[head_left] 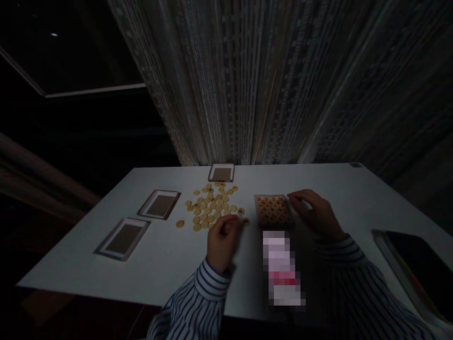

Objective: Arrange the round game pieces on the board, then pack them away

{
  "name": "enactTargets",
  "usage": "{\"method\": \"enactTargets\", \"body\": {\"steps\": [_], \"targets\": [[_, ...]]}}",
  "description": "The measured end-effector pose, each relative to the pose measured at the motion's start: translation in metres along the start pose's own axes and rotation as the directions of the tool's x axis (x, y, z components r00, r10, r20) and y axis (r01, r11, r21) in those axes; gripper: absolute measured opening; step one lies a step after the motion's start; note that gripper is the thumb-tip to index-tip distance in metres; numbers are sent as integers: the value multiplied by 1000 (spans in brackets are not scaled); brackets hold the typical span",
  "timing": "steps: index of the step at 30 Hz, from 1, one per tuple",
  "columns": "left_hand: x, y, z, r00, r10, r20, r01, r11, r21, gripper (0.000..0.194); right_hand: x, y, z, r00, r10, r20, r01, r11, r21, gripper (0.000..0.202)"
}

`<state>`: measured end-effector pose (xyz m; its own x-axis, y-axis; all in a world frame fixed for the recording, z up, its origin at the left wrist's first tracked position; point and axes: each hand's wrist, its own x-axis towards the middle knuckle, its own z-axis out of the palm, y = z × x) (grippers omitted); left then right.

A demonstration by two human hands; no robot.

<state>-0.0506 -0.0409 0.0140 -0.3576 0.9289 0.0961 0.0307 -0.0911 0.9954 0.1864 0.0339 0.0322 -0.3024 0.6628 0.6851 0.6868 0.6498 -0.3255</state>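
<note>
My left hand (222, 240) is over the table at the near side of a scatter of round wooden Chinese chess pieces (213, 204). Its fingers are curled in, and whatever is inside them is hidden. One piece (246, 221) lies just right of its fingertips. To the right stands a small open box (257, 218), with rows of pieces bearing red characters (272, 208) inside it. My right hand (314, 212) is at the box's far right corner, thumb and fingers drawn together against its edge.
Three shallow tray-like cases lie on the white table: one at the back (221, 173), two on the left (160, 204) (122, 238). A pixelated item (281, 267) sits in front of the box. A dark flat object (417, 269) lies at right. A string curtain (240, 85) hangs behind.
</note>
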Motion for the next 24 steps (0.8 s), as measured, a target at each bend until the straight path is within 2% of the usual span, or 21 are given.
{"method": "enactTargets", "body": {"steps": [5,10,15,18,20,24], "targets": [[-9,4,-40,992,47,-113,-38,996,79,24,5,-13,-5,999,-26,27,25,1000,12,17],[-8,-1,-71,970,179,-164,-131,954,269,21,11,-28,-3,990,-96,99,92,995,43,17],[-4,-10,-88,943,318,-101,-237,852,467,17,18,-40,9,964,-174,200,171,985,32,19],[-1,-16,-94,923,384,-22,-303,760,575,16,20,-43,20,927,-211,310,219,976,11,20],[0,-22,-97,912,408,43,-340,695,633,16,21,-46,27,904,-222,365,235,972,7,21],[1,-35,-104,914,394,99,-335,592,733,19,24,-56,37,894,-264,363,267,963,44,22]]}}
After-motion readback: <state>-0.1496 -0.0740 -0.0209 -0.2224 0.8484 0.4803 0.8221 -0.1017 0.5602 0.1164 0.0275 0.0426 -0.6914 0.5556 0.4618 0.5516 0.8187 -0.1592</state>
